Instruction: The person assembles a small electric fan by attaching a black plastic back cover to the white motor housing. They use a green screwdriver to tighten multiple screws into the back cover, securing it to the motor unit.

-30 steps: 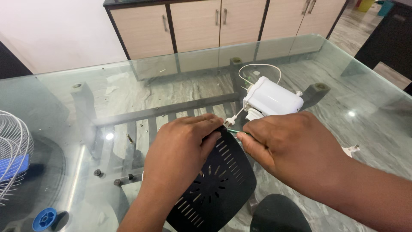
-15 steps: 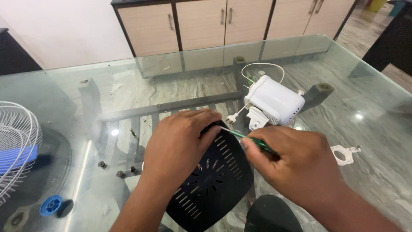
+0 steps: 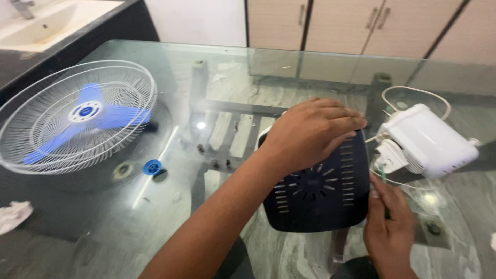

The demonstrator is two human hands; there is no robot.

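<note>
Fan blades (image 3: 88,113) in blue lie at the far left of the glass table (image 3: 217,67), caged inside a white wire grille (image 3: 77,116). Just right of the grille, nearer the edge, sits a small blue cap (image 3: 152,167), and a few dark screws (image 3: 213,163) lie a little further right. A crumpled white cloth (image 3: 13,214) rests at the near left. Towards the middle, the person's left hand (image 3: 310,132) lies palm-down with fingers curled over the far edge of a black slotted cover (image 3: 318,194), gripping it. At the near right, the right hand (image 3: 390,232) is closed around a thin green screwdriver (image 3: 384,178), its tip up beside the cover's right edge. Far right, touching the cover's corner, stands a white motor housing (image 3: 431,142) with a looped white cord (image 3: 413,93) behind it.
</note>
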